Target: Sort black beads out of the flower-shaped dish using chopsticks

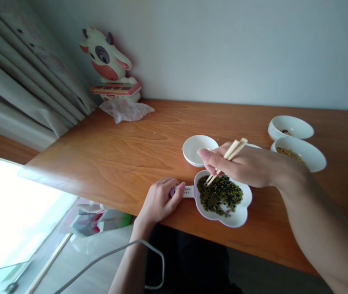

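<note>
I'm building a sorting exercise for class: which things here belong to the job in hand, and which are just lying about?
Job in hand:
chopsticks, in the right hand
dish, its handle in the left hand
beans
bowls nearby, probably

Lying about:
cow toy
plastic bag
cable, apparently

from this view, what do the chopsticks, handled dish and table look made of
Chopsticks: probably wood or bamboo, being pale and matte. Handled dish: smooth, white, purple-edged; plastic or glazed ceramic, can't tell. Table: wood or veneer, lightly glossy, with visible grain.
</note>
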`<state>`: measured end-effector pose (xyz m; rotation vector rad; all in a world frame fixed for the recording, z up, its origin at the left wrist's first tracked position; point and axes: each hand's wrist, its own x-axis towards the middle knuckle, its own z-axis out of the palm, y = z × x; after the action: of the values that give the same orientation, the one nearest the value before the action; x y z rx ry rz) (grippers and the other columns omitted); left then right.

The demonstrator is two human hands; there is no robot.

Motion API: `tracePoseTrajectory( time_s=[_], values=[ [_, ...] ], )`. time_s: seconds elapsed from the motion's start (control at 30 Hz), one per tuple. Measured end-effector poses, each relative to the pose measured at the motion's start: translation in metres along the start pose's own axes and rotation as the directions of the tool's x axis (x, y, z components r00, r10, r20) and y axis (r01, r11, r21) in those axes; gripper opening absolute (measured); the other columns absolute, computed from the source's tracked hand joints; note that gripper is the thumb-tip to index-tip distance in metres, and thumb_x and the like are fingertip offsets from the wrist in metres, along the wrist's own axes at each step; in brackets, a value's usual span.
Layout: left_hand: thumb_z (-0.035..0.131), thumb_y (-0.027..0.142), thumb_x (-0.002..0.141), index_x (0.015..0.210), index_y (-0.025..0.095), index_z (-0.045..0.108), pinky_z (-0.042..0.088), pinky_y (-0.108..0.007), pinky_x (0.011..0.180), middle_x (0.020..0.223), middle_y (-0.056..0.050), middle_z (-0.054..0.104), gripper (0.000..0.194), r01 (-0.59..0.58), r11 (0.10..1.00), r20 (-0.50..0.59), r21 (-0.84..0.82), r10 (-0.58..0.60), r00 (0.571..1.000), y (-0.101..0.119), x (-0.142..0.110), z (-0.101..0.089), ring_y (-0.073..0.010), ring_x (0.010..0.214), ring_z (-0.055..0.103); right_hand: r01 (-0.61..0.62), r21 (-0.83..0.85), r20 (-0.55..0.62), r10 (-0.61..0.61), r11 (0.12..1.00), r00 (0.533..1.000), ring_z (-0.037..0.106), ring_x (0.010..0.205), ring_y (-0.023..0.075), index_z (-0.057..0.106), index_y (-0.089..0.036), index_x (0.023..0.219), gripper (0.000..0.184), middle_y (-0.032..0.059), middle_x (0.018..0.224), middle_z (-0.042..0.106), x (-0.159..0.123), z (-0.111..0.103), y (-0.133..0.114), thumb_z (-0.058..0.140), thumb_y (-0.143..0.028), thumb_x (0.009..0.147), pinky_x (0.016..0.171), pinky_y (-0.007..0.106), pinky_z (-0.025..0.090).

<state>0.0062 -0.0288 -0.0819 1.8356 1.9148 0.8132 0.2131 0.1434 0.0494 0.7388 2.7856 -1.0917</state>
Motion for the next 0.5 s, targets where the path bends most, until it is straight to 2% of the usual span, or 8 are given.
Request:
tracePoseTrajectory(
  time_s=[0.23, 0.5],
  values=[
    [0.043, 0.043, 0.112, 0.076, 0.021, 0.05, 0.04, -0.031, 0.068, 0.075, -0.002, 0.059, 0.043, -0.029, 0.999, -0.025, -0.017, 0.029, 0.999, -0.0009, 0.0001, 0.0002, -0.0163, 0.068, 0.054, 0.011, -0.046, 0.01, -0.011, 0.999, 1.0, 0.049, 0.064, 0.0163, 0.061, -0.021, 0.079, 0.065, -0.0008, 0.071, 0.057, 0.0022, 0.003, 0.0034, 0.03, -0.071, 0.106, 0.063, 0.032, 0.036],
    [0.042, 0.043, 0.112, 0.078, 0.021, 0.053, 0.041, -0.031, 0.07, 0.076, -0.002, 0.062, 0.042, -0.049, 0.998, -0.022, -0.033, 0.048, 0.999, 0.0, -0.0001, -0.0013, -0.0168, 0.069, 0.057, 0.011, -0.081, 0.018, -0.01, 0.997, 1.0, 0.057, 0.071, 0.0203, 0.062, -0.023, 0.08, 0.058, 0.0015, 0.077, 0.067, 0.0019, 0.0022, -0.001, 0.032, -0.063, 0.109, 0.072, 0.034, 0.04]
  ],
)
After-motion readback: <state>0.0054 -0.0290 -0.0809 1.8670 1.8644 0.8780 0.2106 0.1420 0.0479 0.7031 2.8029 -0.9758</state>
